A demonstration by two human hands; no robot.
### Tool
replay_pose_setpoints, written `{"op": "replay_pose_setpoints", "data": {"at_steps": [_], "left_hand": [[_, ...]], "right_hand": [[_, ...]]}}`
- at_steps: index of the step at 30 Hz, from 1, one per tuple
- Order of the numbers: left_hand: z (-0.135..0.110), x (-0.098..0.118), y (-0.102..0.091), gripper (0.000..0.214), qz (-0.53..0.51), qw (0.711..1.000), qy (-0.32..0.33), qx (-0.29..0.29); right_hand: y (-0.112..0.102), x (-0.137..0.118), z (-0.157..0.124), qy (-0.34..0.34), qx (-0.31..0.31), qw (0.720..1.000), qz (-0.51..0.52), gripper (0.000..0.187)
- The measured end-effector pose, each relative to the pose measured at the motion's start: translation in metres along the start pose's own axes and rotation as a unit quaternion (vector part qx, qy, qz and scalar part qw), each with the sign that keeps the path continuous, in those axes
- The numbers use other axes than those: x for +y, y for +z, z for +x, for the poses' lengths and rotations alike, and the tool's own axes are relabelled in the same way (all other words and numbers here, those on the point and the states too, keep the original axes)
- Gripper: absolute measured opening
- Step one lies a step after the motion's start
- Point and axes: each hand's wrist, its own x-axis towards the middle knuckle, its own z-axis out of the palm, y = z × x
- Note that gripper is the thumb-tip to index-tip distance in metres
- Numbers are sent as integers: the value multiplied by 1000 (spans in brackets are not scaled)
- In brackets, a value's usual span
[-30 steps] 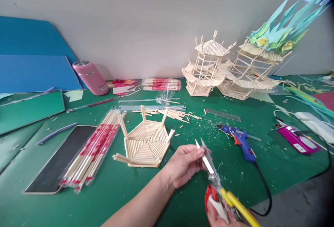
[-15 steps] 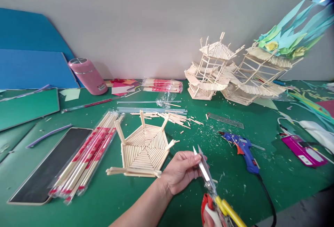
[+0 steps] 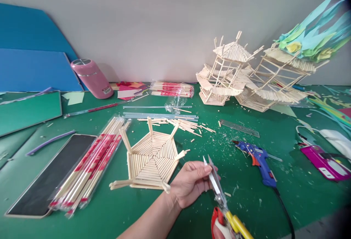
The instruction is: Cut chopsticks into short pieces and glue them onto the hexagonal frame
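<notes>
My left hand point(image 3: 192, 181) is closed in a pinch near the scissors' blades, its thumb beside them and its fingertips partly behind. Whatever it pinches is hidden. At the bottom edge my right hand point(image 3: 217, 232), mostly out of view, grips scissors point(image 3: 218, 191) with red, white and yellow handles. Their narrow blades point up and away, slightly apart at the tips. Left of my left hand lies a many-sided base of wooden sticks point(image 3: 153, 158), with short stick bundles standing out from its corners. A short cut stick piece point(image 3: 227, 194) lies right of the blades.
A blue glue gun point(image 3: 261, 160) lies on the right, near a purple box point(image 3: 325, 162). Loose stick pieces point(image 3: 183, 123) and a clear ruler point(image 3: 240, 128) lie beyond. Stick pavilions point(image 3: 227, 74) stand at the back. Packaged sticks point(image 3: 91, 165) and a pink flask point(image 3: 92, 78) are left.
The view has shifted slightly, so the things on the right appear farther right. Both hands and the scissors keep nearly the same pose.
</notes>
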Motion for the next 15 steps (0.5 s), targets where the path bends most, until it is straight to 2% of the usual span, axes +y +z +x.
{"op": "replay_pose_setpoints", "data": {"at_steps": [3, 7, 12, 15], "left_hand": [[0, 0, 1, 26, 0, 1000, -3, 0], [1, -1, 0, 25, -1, 1000, 0, 1], [1, -2, -1, 26, -4, 1000, 1, 3], [1, -1, -2, 25, -5, 1000, 0, 2]], "right_hand": [[0, -2, 24, 6, -9, 1000, 8, 29], [2, -6, 42, 13, -23, 1000, 16, 28], [5, -10, 53, 15, -31, 999, 22, 27], [5, -12, 47, 16, -32, 999, 24, 27]]}}
